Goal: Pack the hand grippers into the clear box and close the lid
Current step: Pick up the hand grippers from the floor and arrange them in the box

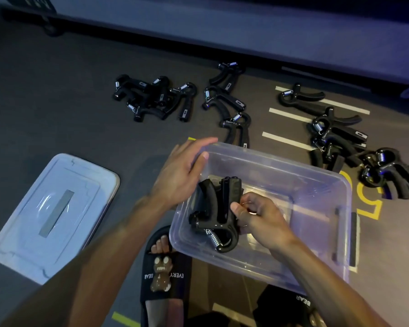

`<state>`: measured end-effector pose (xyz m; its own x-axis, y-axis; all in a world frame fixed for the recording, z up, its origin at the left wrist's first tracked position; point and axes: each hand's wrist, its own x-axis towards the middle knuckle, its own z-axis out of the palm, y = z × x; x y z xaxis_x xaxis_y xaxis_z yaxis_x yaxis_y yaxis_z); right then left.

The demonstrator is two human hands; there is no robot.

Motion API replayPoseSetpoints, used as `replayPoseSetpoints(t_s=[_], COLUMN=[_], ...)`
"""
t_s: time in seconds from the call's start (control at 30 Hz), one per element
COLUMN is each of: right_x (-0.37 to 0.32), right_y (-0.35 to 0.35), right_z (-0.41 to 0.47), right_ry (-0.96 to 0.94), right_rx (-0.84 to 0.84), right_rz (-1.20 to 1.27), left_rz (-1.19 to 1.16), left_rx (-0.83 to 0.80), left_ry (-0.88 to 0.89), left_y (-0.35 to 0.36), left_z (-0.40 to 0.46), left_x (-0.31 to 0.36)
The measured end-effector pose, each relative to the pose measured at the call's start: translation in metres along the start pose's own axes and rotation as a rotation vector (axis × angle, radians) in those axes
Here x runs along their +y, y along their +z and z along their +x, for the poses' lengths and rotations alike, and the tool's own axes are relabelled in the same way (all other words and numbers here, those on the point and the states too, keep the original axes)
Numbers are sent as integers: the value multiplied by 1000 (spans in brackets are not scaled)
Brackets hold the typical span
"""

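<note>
A dark floor (57, 109) with painted lines lay below. The right hand (257, 215) pinched a black gripper (216, 208) inside the clear box (316, 180), low against its left wall. The left hand (182, 171), fingers relaxed, rested on the box's left rim. The lid (54, 218) lay off to the left; more grippers (151, 97) lay scattered beyond.

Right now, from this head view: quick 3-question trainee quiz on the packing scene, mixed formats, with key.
1. True or false: the lid is on the clear box.
2. Which hand holds the hand grippers in the box? A) left hand B) right hand
3. Fill in: the lid lies on the floor to the ___ of the box.

Key: 1 false; 2 B; 3 left.
</note>
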<state>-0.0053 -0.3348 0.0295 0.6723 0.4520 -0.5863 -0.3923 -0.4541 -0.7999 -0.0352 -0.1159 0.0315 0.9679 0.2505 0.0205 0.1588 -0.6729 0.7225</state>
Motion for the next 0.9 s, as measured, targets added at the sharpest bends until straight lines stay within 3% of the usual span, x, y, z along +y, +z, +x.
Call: replayPoseSetpoints(t_s=[0.2,0.47,0.9], right_x=[5,2,7], right_y=[3,1,11], right_z=[3,9,-4], right_ry=[0,-167,-158], right_rx=[-20,-41,-38], right_rz=[-24,-679,-795], left_rz=[-27,-50,-84], left_rx=[-4,6,20], left_ry=[-18,-46,-56], left_y=[3,4,5], left_z=[1,-1,-3], left_x=[-3,0,1])
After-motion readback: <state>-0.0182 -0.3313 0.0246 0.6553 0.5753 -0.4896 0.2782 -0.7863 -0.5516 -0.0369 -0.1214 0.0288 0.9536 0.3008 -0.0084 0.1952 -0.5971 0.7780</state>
